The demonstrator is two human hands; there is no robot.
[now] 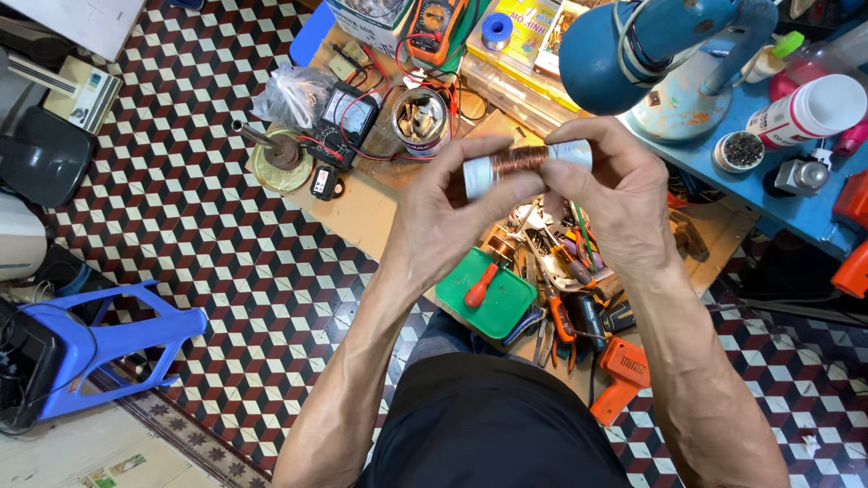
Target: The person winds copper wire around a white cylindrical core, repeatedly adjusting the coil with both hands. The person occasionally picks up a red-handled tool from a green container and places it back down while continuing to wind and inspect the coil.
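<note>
White spool (529,163) wound at its middle with copper wire, held up in the air between both hands, above the cluttered desk (362,212). Long axis runs side to side, tilted slightly: the end by the left hand (443,221) sits a little lower, the end by the right hand (619,194) a little higher. Left hand closed narrow on the lower white end, thumb and fingertips pinching it from below and beside. Right hand wraps over the other end from above, fingers curled across the copper band, thumb underneath. Both hands touch the spool, neither nearer than the other; the spool lies directly between them, at their fingertips. Just below the hands: a green tray (493,298) with a red-handled screwdriver (481,285), and a heap of pliers and cutters. Beyond the hands, a tin can (420,117) and a multimeter (348,117), well apart from the spool.
</note>
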